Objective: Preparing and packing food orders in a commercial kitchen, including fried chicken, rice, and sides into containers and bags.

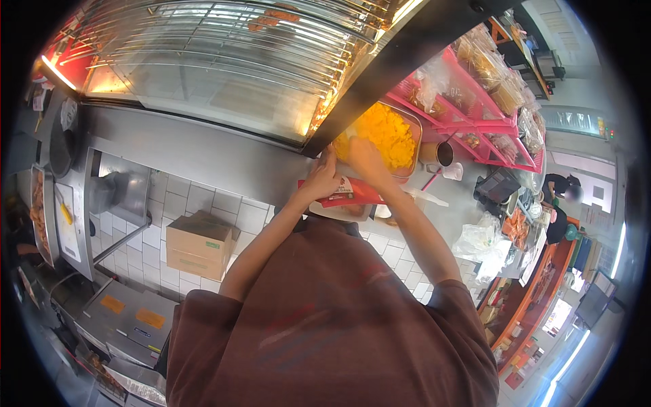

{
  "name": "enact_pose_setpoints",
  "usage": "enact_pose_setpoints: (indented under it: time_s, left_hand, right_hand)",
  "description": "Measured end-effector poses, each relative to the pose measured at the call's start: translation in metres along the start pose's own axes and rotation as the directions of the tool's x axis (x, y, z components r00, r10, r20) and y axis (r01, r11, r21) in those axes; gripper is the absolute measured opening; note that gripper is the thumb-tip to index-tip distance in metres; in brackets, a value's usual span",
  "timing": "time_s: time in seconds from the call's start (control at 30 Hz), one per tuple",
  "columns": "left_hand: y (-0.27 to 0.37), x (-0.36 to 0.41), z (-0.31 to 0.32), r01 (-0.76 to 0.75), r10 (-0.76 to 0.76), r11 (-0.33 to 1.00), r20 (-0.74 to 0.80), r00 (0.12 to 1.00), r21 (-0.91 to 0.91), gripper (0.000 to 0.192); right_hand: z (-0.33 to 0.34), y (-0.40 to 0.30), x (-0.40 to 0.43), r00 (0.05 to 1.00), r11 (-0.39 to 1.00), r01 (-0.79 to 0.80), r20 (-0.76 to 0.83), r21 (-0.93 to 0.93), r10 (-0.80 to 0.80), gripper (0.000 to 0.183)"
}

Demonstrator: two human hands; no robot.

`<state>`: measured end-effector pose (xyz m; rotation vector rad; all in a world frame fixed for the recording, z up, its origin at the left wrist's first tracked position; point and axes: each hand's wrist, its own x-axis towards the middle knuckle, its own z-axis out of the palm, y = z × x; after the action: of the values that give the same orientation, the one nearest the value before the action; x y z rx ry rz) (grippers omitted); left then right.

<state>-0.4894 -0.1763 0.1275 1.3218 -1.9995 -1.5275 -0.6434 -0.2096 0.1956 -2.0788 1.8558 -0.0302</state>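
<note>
A rectangular tray (419,133) holds a heap of bright yellow crumbly food (389,135). My right hand (367,158) is over the near part of the heap, fingers curled down. A small pale thing (351,133) shows beside its fingers; what it is cannot be made out. My left hand (324,177) is at the tray's near left corner, fingertips raised close to the right hand; its grip is hidden. Under my wrists lies a red printed package (362,189) with a white label. A pale container with food (341,210) shows at my chest.
A glass-fronted warming cabinet (218,96) with wire racks stands ahead on the left, its black post (386,71) beside the tray. Pink racks (478,124) hold bagged goods. A cup (438,153) stands right of the tray. A cardboard box (198,246) sits on the floor. Another person (557,188) is far right.
</note>
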Motion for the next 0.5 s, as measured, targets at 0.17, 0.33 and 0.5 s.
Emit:
enact_pose_setpoints:
  time_s: [0.17,0.33,0.5]
  left_hand:
    - [0.005,0.002,-0.008,0.018,-0.015,0.998,0.055,0.998,-0.056,0.094]
    - [-0.008,0.005,-0.005,0.006,0.006,0.989,0.079,0.997,-0.15,0.096]
    - [-0.007,0.006,-0.001,-0.012,0.018,0.991,0.038,0.999,-0.135,0.096]
  right_hand:
    - [0.002,-0.028,-0.016,0.992,0.998,-0.068,0.109,-0.01,0.068,0.017]
    - [0.001,0.033,0.009,0.97,0.982,0.175,0.185,-0.072,-0.16,0.015]
    - [-0.002,0.023,0.012,0.995,0.994,0.074,0.072,-0.077,-0.068,0.016]
